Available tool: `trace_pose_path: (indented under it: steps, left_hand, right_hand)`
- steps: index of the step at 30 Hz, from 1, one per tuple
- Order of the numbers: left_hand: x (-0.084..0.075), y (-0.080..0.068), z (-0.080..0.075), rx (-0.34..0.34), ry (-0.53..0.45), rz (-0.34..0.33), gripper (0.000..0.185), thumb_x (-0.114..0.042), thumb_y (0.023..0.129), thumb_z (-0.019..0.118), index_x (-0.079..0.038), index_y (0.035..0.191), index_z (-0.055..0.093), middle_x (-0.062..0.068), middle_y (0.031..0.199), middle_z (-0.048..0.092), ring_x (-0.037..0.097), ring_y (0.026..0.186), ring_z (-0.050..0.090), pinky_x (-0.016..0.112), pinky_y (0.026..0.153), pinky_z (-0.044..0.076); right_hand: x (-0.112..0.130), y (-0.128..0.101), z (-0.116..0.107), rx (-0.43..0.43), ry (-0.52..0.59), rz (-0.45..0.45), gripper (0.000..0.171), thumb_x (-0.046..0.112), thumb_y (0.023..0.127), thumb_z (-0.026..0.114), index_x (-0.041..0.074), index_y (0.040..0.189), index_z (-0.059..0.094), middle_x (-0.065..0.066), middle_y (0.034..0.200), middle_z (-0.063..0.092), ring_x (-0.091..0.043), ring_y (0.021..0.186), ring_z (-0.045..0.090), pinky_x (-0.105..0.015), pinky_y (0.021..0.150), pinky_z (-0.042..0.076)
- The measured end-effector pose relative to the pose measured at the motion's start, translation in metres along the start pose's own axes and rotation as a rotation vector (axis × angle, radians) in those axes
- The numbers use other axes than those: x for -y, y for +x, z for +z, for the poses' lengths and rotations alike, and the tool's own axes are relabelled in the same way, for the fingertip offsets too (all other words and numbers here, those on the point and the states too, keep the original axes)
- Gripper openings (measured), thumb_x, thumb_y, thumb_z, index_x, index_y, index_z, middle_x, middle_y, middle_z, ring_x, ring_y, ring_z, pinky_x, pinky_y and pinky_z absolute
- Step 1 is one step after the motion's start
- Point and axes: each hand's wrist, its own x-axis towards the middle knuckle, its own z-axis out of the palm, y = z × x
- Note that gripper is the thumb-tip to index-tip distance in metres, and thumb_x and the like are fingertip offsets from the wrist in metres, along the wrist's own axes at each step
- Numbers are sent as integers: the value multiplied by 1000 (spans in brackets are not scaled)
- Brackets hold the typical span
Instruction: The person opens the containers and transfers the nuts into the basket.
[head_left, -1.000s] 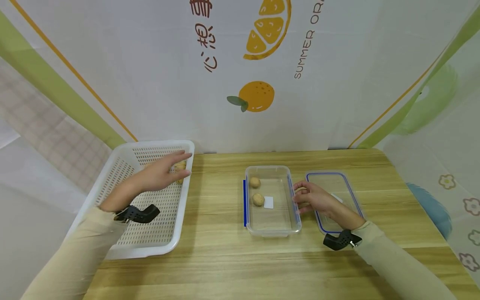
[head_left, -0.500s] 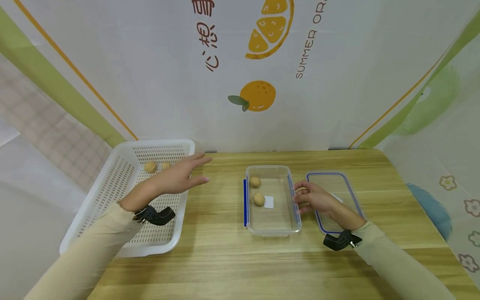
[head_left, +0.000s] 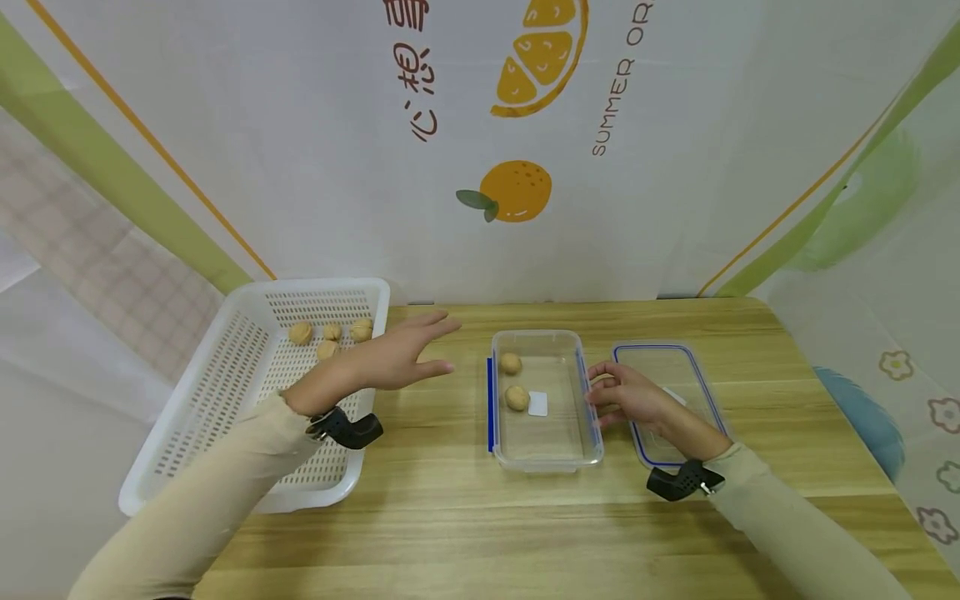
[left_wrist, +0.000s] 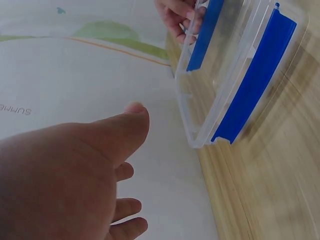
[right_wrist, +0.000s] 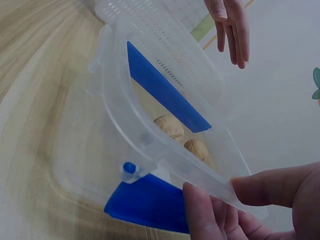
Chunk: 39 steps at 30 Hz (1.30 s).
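- We see the clear container (head_left: 546,400) standing on the wooden bench (head_left: 465,517), near its middle, with blue clips on its long sides.
- Inside the container lie two walnuts (head_left: 515,397), close together toward its left wall, and a small white packet (head_left: 537,404) lies just beside the nearer one.
- Our right hand (head_left: 626,398) grasps the container's right rim, fingers curled over the edge by the blue clip; the right wrist view shows the fingertips (right_wrist: 200,210) on that rim.
- Just right of the container lies its blue-edged lid (head_left: 667,400), partly under the right hand.
- Our left hand (head_left: 397,360) hovers left of the container, released, fingers straight and spread, holding nothing.
- Farther left of the container stands a white perforated basket (head_left: 225,400), with four walnuts (head_left: 330,337) gathered at its far end.
- Behind the container rises a white backdrop printed with oranges (head_left: 513,192).
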Motion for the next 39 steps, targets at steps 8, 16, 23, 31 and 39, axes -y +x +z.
trace_pose_path:
  steps: [8, 16, 23, 31, 39]
  left_hand:
    - [-12, 16, 8, 54, 46, 33, 67, -33, 104, 62, 0, 156, 36, 26, 162, 26, 42, 150, 23, 57, 119, 27]
    - [-23, 34, 16, 118, 57, 81, 66, -34, 105, 59, -1, 157, 36, 26, 162, 27, 40, 150, 27, 52, 119, 30]
    - [-28, 51, 23, 161, 20, 109, 62, -28, 105, 59, 0, 156, 37, 25, 162, 28, 38, 151, 25, 49, 121, 26]
    - [-29, 74, 32, 184, -4, 183, 53, -24, 104, 62, 0, 149, 47, 18, 153, 46, 33, 144, 40, 44, 119, 33]
    - [-29, 99, 36, 289, -50, 247, 43, -19, 101, 67, -5, 140, 59, 12, 148, 54, 28, 141, 45, 41, 115, 38]
  right_hand:
    - [0, 0, 1, 2, 1, 1, 41, -1, 100, 57, -8, 133, 33, -4, 92, 58, -14, 83, 61, -32, 71, 62]
    - [0, 0, 0, 10, 1, -5, 40, -2, 100, 56, -9, 132, 33, -4, 91, 58, -13, 83, 61, -32, 71, 62]
    - [-1, 1, -1, 5, -13, -4, 41, -1, 99, 57, -8, 132, 34, -5, 91, 58, -13, 83, 60, -31, 70, 62]
    - [-2, 2, -2, -8, -1, 12, 40, -2, 99, 58, -7, 132, 35, -5, 93, 58, -14, 83, 61, -30, 70, 62]
    - [-3, 3, -3, 5, 9, 3, 40, -2, 99, 57, -8, 132, 34, -4, 91, 58, -13, 82, 61, -30, 69, 61]
